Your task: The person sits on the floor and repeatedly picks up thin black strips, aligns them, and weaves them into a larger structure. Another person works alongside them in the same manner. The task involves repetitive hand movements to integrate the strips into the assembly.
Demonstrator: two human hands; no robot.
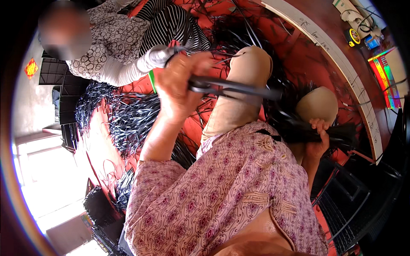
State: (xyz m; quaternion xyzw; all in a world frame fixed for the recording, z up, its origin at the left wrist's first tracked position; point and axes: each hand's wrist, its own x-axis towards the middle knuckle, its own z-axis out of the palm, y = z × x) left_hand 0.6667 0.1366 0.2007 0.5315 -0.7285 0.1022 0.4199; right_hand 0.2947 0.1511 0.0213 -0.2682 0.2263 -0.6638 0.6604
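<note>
Here, the raised left hand (pixel 177 81) grips a blurred black object (pixel 239 88), the right hand (pixel 318 138) clutching black strips (pixel 299 133).

Thin black glossy strips (pixel 134 121) on the flat red surface (pixel 194 128), left of centre.
Upper right: a rounded yellow-and-black tape measure (pixel 352 37) on the brown desk (pixel 325 18), left of a blue box (pixel 373 42), beyond the long pale board (pixel 358 98); centre right, a black strip bundle (pixel 341 133) in the right hand (pixel 319 135).
</note>
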